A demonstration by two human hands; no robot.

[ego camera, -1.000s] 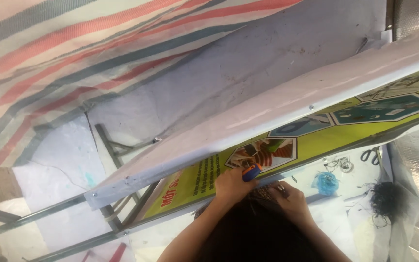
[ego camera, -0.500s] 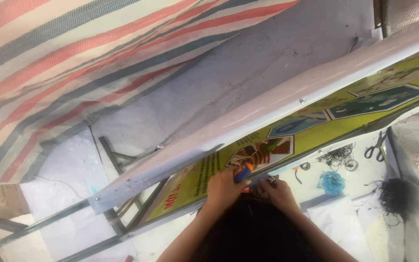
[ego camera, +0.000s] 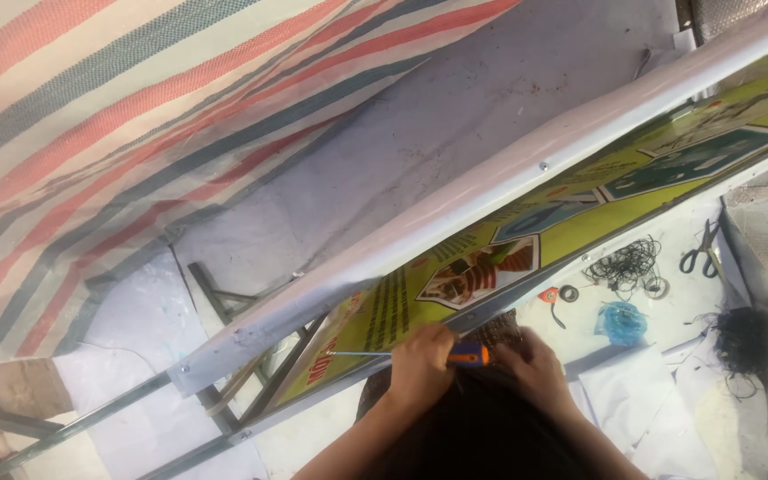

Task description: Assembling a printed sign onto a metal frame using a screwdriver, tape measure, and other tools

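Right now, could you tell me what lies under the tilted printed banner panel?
Under the banner panel, a white sheet holds a tangle of black wire, scissors, a blue bag and a small ring. The panel hides whatever lies further beneath.

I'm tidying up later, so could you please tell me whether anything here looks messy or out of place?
Yes. Right of the right hand, loose bits lie scattered on the white sheet: a tangle of black wire, a crumpled blue bag, scissors and a dark clump. The left hand holds an orange-and-blue screwdriver against the printed panel.
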